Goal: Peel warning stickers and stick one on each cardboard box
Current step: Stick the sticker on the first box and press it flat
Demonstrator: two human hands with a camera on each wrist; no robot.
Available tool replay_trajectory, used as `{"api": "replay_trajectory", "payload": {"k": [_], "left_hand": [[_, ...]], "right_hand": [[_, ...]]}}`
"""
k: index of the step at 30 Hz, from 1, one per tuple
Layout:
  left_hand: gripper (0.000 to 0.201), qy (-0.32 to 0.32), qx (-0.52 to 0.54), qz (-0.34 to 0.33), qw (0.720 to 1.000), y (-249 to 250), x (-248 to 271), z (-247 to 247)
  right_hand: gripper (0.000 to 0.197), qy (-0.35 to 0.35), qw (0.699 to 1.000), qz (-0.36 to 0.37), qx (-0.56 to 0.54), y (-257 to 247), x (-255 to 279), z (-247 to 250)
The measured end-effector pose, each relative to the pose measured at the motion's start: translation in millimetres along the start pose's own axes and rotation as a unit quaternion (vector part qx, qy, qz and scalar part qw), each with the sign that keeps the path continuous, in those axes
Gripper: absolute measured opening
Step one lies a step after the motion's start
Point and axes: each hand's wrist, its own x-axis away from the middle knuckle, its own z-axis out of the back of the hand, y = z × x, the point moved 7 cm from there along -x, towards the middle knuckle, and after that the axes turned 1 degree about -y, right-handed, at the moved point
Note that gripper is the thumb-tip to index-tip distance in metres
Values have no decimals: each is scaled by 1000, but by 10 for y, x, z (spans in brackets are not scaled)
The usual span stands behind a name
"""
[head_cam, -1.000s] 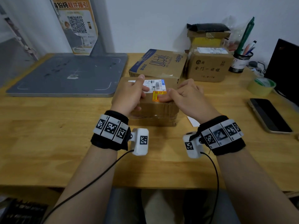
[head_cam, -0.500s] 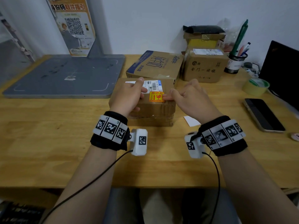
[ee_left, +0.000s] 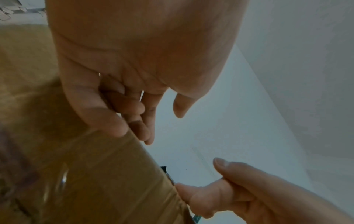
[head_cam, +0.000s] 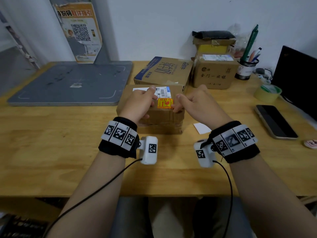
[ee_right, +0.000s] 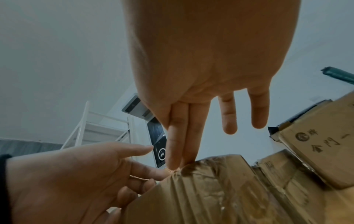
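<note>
A brown taped cardboard box stands on the desk in front of me, with a white shipping label and an orange-yellow warning sticker on its top near the front edge. My left hand holds the box, thumb on top over the label and fingers curled against the near face. My right hand keeps its fingers straight. In the right wrist view its index and middle fingertips press the box top at the sticker's right edge.
Behind stand a blue-printed box and a brown box with smaller parcels on top. A white backing paper lies to the right of the box. A phone, tape roll, pen cup and grey platform are around.
My right fingers have slid to the right off the sticker, which now shows in full. The left hand has stayed on the box.
</note>
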Motion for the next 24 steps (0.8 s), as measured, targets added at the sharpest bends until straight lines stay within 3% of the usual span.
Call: {"api": "replay_trajectory", "payload": {"k": [4, 8, 11, 13, 15, 21, 24], "left_hand": [[34, -7, 19, -3, 1000, 25, 45, 67], [19, 97, 18, -19, 995, -61, 44, 341], [48, 132, -87, 44, 986, -270, -16, 468], [74, 89, -49, 89, 991, -417, -45, 409], [86, 74, -6, 82, 994, -421, -17, 377], [41, 153, 59, 49, 985, -378, 28, 543], [37, 167, 101, 18, 981, -213, 63, 657]], "right_hand": [[43, 16, 995, -27, -91, 3, 20, 58], [28, 75, 991, -87, -63, 142, 1, 94], [40, -21, 983, -169, -65, 253, 7, -91], [37, -73, 975, -195, -75, 260, 26, -193], [34, -74, 972, -198, -99, 257, 27, -242], [18, 69, 960, -172, -209, 166, 27, -72], [16, 137, 940, -148, -275, 122, 28, 102]]}}
